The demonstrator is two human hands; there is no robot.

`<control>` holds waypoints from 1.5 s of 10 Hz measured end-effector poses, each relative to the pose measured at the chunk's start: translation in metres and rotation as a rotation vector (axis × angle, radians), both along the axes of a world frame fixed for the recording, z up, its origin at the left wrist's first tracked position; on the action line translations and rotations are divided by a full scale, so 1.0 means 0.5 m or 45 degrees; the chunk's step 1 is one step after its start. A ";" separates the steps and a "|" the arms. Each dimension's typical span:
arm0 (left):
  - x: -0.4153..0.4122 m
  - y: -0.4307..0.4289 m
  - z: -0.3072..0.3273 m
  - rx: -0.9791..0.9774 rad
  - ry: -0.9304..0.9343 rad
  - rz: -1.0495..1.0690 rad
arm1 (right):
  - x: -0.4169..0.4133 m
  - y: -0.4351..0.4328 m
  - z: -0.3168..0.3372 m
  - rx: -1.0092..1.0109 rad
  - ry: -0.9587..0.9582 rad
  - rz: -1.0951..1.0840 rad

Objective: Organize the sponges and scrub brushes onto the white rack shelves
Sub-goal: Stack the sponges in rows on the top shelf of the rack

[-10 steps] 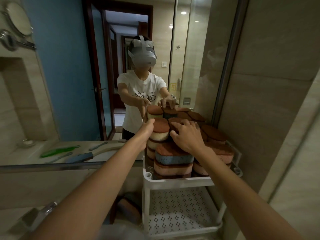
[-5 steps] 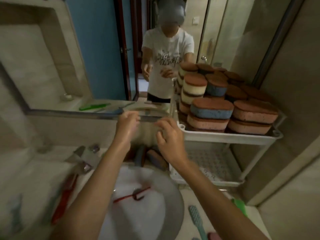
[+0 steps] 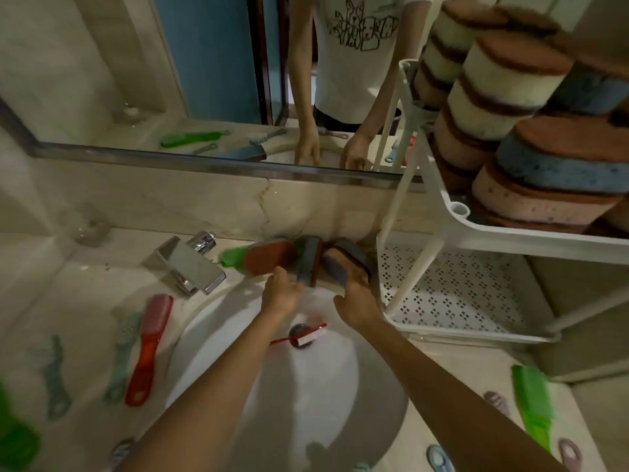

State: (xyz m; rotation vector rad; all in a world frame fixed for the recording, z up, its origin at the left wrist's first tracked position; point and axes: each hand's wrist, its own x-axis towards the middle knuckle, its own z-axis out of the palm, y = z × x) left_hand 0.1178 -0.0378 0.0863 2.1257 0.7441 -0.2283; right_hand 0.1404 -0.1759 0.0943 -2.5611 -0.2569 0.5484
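Left of the sink basin (image 3: 211,342), on the counter: a teal brush (image 3: 54,379), a paler teal brush (image 3: 123,349), then a red scrub brush (image 3: 149,349) lying just beside the basin rim. Chrome faucet (image 3: 185,265) at the basin's back-left. Inside the basin, a small red-handled brush (image 3: 306,336) lies across the drain.

Behind the basin, against the wall, three sponges in a row:
- brown sponge (image 3: 269,257), with a green brush (image 3: 232,257) poking out at its left
- grey-blue sponge (image 3: 308,264), standing on edge
- purple-blue sponge (image 3: 342,264), tilted

Left hand (image 3: 282,296) — fingers loosely extended, tips at the near end of the grey-blue sponge. Too blurred to tell whether they touch it; nothing gripped. Right hand (image 3: 357,301) — fingers curled round the near end of the purple-blue sponge.

Right of the basin: white rack (image 3: 439,233). Its top shelf is packed with stacked sponges (image 3: 531,137), and the perforated lower shelf (image 3: 459,301) sits at counter level. Front-right of the basin, a bright green comb-like brush (image 3: 534,403) lies on the counter.
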 end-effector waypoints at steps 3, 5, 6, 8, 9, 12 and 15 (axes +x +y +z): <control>0.104 -0.020 -0.054 0.123 -0.007 -0.123 | 0.054 0.022 -0.050 -0.417 -0.150 -0.036; 0.108 -0.017 -0.064 0.047 -0.020 0.047 | 0.067 0.023 -0.050 -0.499 -0.180 0.022; 0.091 -0.015 -0.053 -0.053 -0.091 0.180 | 0.060 0.027 -0.036 -0.566 -0.277 0.000; 0.046 -0.029 0.001 -0.231 -0.232 0.363 | 0.032 0.032 -0.043 -0.342 -0.481 -0.099; 0.034 -0.030 0.036 -0.316 -0.286 0.441 | 0.020 0.027 -0.018 -0.479 -0.489 0.037; -0.010 -0.057 0.132 -0.900 -0.509 0.710 | -0.034 0.005 0.106 0.165 -0.398 -0.318; -0.096 -0.112 0.359 -1.353 -1.050 0.719 | -0.120 -0.024 0.322 0.837 -0.433 -0.155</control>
